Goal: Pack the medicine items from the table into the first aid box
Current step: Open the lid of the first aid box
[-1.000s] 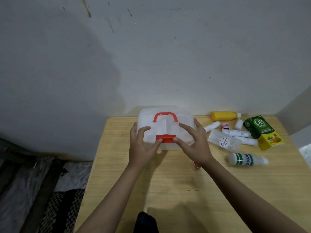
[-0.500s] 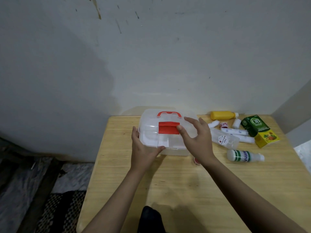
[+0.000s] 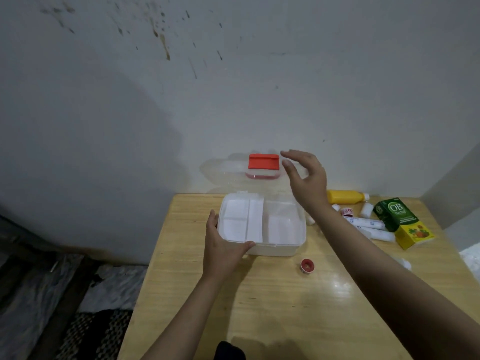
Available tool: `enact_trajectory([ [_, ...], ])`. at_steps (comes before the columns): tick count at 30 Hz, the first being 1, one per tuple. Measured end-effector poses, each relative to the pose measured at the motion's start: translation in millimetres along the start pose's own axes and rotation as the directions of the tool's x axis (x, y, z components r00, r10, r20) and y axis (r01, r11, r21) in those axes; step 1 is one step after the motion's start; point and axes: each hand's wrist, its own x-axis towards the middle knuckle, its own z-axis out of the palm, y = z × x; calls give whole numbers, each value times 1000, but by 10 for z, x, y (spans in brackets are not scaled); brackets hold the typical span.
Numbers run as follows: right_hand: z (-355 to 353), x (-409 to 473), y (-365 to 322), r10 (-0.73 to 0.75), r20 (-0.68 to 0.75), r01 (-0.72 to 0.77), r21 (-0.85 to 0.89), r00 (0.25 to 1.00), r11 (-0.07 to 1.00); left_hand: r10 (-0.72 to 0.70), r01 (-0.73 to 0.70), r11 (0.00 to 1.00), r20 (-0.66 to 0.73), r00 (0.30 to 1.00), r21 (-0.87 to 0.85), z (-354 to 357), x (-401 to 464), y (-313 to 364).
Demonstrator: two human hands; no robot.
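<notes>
First aid box (image 3: 261,227) sits open on counter (image 3: 272,302), lid (image 3: 249,170) upright; left hand (image 3: 223,245) clasps its front-left corner, right hand (image 3: 305,180) spread, empty, beside lid.

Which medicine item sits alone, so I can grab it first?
The small red-capped jar, in front of the box; the others cluster at the table's right, beyond the right arm.

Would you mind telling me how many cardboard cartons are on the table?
1: the green and yellow carton lies at the table's far right edge; the right forearm may hide others.
</notes>
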Motion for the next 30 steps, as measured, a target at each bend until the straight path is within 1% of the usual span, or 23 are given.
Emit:
enact_trajectory([
  [4,-30,140,78,-11,123,10,8,992,1000,-3,4,1000,-8,1000,24,0,-18,-2],
  [6,-61,190,136,-21,181,29,-39,983,999,-5,5,1000,-8,1000,24,3,-20,1],
  [8,-79,244,185,8,220,14,-99,975,995,-7,7,1000,-6,1000,26,8,-19,6],
  [13,-51,311,249,84,240,-33,-207,967,978,-18,18,999,-13,1000,46,19,-19,-4],
  [17,-3,281,280,108,240,-64,-182,965,981,-29,31,997,-22,999,68,23,-24,-24],
  [21,39,154,282,137,160,-114,-142,978,983,11,-9,986,-13,1000,167,12,-39,-13],
  [24,65,61,294,135,137,-116,-138,981,984,22,-26,974,19,1000,224,-3,-40,20],
  [27,81,1,312,135,177,-101,-190,975,977,-4,-15,962,69,998,272,-11,-13,63],
  [30,78,-48,299,173,213,-120,-240,962,963,-26,-21,943,135,991,331,5,28,97],
])
